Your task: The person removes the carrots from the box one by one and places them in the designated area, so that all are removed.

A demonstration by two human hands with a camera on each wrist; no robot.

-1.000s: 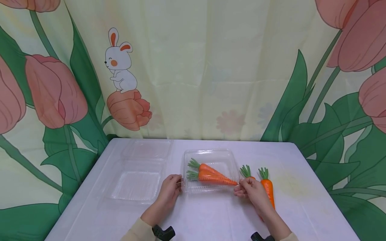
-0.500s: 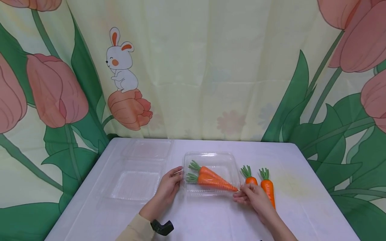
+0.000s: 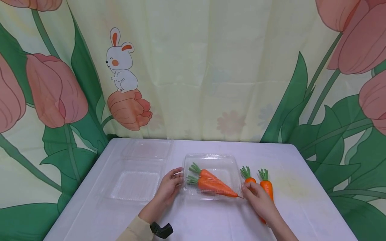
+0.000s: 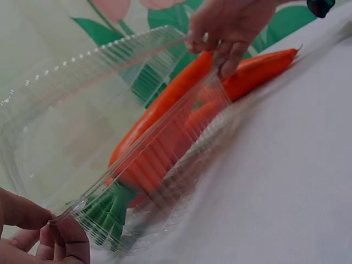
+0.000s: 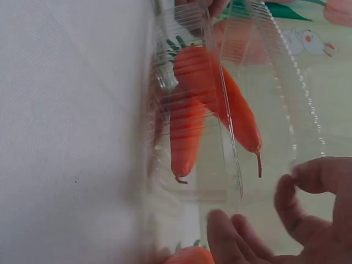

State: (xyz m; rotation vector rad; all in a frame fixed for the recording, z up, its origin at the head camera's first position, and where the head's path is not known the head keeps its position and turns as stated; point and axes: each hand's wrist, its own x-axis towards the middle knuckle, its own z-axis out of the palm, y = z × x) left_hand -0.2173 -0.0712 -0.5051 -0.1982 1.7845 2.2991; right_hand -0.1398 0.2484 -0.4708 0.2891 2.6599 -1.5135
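Note:
A clear plastic clamshell container (image 3: 224,164) stands mid-table with two orange carrots inside. The rear carrot (image 3: 210,174) and the front carrot (image 3: 214,186) lie with green tops to the left. The front carrot's thin tip reaches past the container's edge. Its lid (image 4: 33,132) is tilted above the tray, a gap between them in the left wrist view. My left hand (image 3: 170,184) pinches the container's left rim between thumb and fingers. At the right side, thumb and forefinger of my right hand (image 3: 260,201) pinch the lid's corner; the other fingers are apart.
Just right of the container, beside and partly behind my right hand, lie two more carrots, one nearer (image 3: 249,180) and one farther right (image 3: 267,188). A second clear clamshell (image 3: 135,185) lies open on the left. A printed curtain (image 3: 181,83) hangs behind the table.
The lid has come lower and toward me. My left hand has shifted slightly up along the rim. My right hand has moved a little right, off the carrot's tip.

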